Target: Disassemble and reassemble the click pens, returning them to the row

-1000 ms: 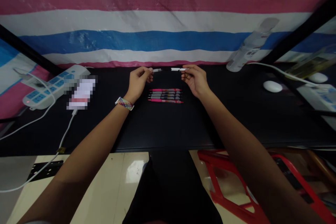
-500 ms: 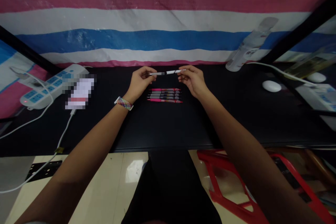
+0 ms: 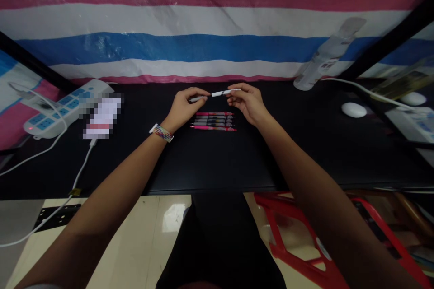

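Observation:
Above the far part of the black desk, my left hand pinches a slim grey pen barrel. My right hand grips a white pen piece between thumb and fingers. The two lengths meet end to end at a black band by my left fingertips; whether they are joined or only touching I cannot tell. Just below the hands lies a row of several pens: a pink pen nearest me, grey pens in the middle, and another pink pen at the far side.
A white power strip and a pixelated phone on a cable are at left. A spray can and a white mouse-like object stand at right. A striped sheet hangs behind; a red plastic stool is below the desk.
My left fingers have slid right along the pen, nearer the black band, and the grey barrel now tilts more. My right hand keeps its grip. The view has shifted slightly.

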Demonstrator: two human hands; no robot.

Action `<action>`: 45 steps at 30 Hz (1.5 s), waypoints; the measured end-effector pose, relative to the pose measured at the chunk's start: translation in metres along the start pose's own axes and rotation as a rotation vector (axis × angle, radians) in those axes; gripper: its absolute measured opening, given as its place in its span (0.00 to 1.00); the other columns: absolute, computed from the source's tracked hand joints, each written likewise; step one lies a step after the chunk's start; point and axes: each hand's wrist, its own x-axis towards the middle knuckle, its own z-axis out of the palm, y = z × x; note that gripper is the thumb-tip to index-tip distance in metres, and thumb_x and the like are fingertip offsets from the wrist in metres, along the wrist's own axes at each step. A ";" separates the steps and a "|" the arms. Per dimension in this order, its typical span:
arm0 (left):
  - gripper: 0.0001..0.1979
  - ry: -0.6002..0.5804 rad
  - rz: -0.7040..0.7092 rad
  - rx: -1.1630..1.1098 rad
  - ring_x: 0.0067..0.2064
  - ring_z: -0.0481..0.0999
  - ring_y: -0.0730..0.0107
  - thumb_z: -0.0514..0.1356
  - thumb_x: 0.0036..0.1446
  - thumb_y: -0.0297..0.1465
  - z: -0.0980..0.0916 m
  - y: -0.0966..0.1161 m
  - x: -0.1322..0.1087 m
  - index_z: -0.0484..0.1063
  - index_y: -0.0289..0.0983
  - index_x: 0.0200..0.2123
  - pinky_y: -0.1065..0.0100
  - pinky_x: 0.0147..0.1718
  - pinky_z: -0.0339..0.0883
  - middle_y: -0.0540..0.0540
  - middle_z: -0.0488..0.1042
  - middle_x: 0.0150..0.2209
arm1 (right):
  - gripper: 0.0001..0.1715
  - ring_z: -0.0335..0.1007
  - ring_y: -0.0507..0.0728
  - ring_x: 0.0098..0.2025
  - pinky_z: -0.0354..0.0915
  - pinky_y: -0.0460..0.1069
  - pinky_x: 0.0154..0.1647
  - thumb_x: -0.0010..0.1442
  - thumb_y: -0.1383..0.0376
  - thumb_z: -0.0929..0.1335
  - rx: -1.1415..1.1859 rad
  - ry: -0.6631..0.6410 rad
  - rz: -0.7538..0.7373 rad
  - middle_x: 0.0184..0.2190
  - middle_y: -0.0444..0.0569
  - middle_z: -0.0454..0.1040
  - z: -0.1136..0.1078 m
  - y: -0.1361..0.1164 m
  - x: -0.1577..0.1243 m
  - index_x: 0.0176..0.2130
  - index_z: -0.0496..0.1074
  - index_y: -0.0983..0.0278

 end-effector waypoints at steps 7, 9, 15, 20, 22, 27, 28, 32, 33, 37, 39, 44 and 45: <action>0.06 0.039 -0.036 -0.045 0.30 0.72 0.71 0.68 0.63 0.24 -0.001 0.001 0.003 0.86 0.40 0.38 0.67 0.33 0.66 0.50 0.80 0.30 | 0.05 0.78 0.54 0.34 0.77 0.52 0.42 0.60 0.69 0.79 -0.006 0.063 0.010 0.33 0.47 0.83 -0.008 -0.002 0.004 0.38 0.83 0.59; 0.07 0.067 -0.043 -0.058 0.29 0.71 0.72 0.68 0.62 0.23 0.000 -0.001 0.005 0.86 0.40 0.36 0.68 0.32 0.65 0.50 0.78 0.29 | 0.05 0.78 0.54 0.34 0.76 0.52 0.41 0.61 0.70 0.78 -0.004 0.077 0.009 0.33 0.47 0.82 -0.010 -0.004 0.005 0.38 0.82 0.60; 0.10 0.084 -0.109 -0.071 0.26 0.71 0.73 0.64 0.63 0.22 0.003 -0.006 0.006 0.84 0.39 0.34 0.70 0.28 0.62 0.52 0.75 0.24 | 0.05 0.76 0.52 0.31 0.75 0.48 0.37 0.60 0.71 0.76 0.010 0.106 0.029 0.30 0.45 0.81 -0.008 -0.008 0.004 0.36 0.83 0.60; 0.10 0.075 -0.117 -0.057 0.26 0.72 0.73 0.64 0.63 0.23 0.001 -0.004 0.005 0.86 0.39 0.34 0.71 0.26 0.62 0.51 0.76 0.23 | 0.06 0.77 0.52 0.31 0.75 0.47 0.36 0.60 0.72 0.76 -0.006 0.110 0.029 0.30 0.45 0.82 -0.007 -0.008 0.003 0.35 0.83 0.60; 0.10 0.069 -0.112 -0.060 0.27 0.73 0.72 0.65 0.65 0.26 0.000 -0.004 0.005 0.87 0.39 0.33 0.71 0.27 0.64 0.50 0.77 0.23 | 0.07 0.77 0.52 0.31 0.75 0.47 0.36 0.60 0.72 0.75 -0.004 0.105 0.024 0.30 0.45 0.82 -0.008 -0.008 0.003 0.35 0.83 0.60; 0.12 0.050 -0.079 -0.084 0.28 0.74 0.72 0.66 0.70 0.30 -0.001 -0.005 0.005 0.85 0.39 0.32 0.70 0.30 0.69 0.49 0.77 0.23 | 0.07 0.75 0.52 0.30 0.74 0.47 0.36 0.60 0.72 0.74 0.006 0.108 0.020 0.29 0.45 0.81 -0.008 -0.008 0.003 0.34 0.83 0.60; 0.10 0.052 -0.075 -0.099 0.27 0.74 0.72 0.66 0.70 0.30 -0.001 -0.006 0.006 0.85 0.39 0.34 0.70 0.30 0.68 0.50 0.76 0.23 | 0.07 0.74 0.52 0.30 0.74 0.47 0.36 0.60 0.72 0.74 0.006 0.110 0.017 0.29 0.45 0.80 -0.008 -0.008 0.003 0.34 0.83 0.60; 0.04 0.097 -0.092 -0.210 0.24 0.70 0.75 0.67 0.65 0.26 0.000 -0.011 0.009 0.81 0.40 0.37 0.72 0.26 0.65 0.53 0.72 0.23 | 0.08 0.74 0.52 0.30 0.74 0.48 0.35 0.60 0.72 0.74 0.006 0.112 0.008 0.28 0.45 0.79 -0.008 -0.006 0.005 0.33 0.82 0.60; 0.05 0.102 -0.103 -0.239 0.24 0.69 0.75 0.66 0.64 0.25 0.000 -0.012 0.009 0.78 0.40 0.35 0.72 0.27 0.67 0.53 0.72 0.24 | 0.08 0.74 0.52 0.30 0.74 0.48 0.35 0.60 0.72 0.74 0.004 0.110 0.007 0.29 0.45 0.79 -0.008 -0.005 0.005 0.33 0.82 0.60; 0.07 0.076 -0.128 -0.306 0.24 0.68 0.74 0.62 0.59 0.23 -0.003 -0.014 0.010 0.75 0.41 0.33 0.72 0.28 0.70 0.54 0.68 0.24 | 0.06 0.75 0.52 0.31 0.74 0.48 0.35 0.60 0.71 0.75 -0.007 0.107 0.007 0.29 0.45 0.80 -0.010 -0.004 0.006 0.34 0.82 0.60; 0.07 0.057 -0.124 -0.323 0.25 0.68 0.73 0.61 0.58 0.23 -0.005 -0.013 0.009 0.75 0.41 0.32 0.71 0.28 0.69 0.53 0.67 0.24 | 0.06 0.75 0.52 0.31 0.74 0.48 0.36 0.60 0.71 0.76 -0.010 0.106 0.013 0.29 0.45 0.79 -0.010 -0.005 0.006 0.34 0.81 0.60; 0.06 0.046 -0.083 -0.279 0.28 0.73 0.71 0.63 0.56 0.23 -0.009 -0.011 0.008 0.75 0.41 0.33 0.71 0.31 0.70 0.52 0.72 0.25 | 0.06 0.75 0.51 0.30 0.74 0.47 0.35 0.60 0.71 0.75 -0.006 0.122 0.014 0.28 0.44 0.79 -0.009 -0.007 0.005 0.33 0.81 0.60; 0.06 0.047 -0.073 -0.273 0.28 0.74 0.71 0.63 0.56 0.23 -0.009 -0.010 0.008 0.76 0.41 0.33 0.71 0.31 0.71 0.52 0.73 0.26 | 0.06 0.75 0.51 0.30 0.74 0.47 0.35 0.60 0.71 0.75 -0.004 0.124 0.012 0.28 0.44 0.79 -0.009 -0.007 0.005 0.33 0.81 0.60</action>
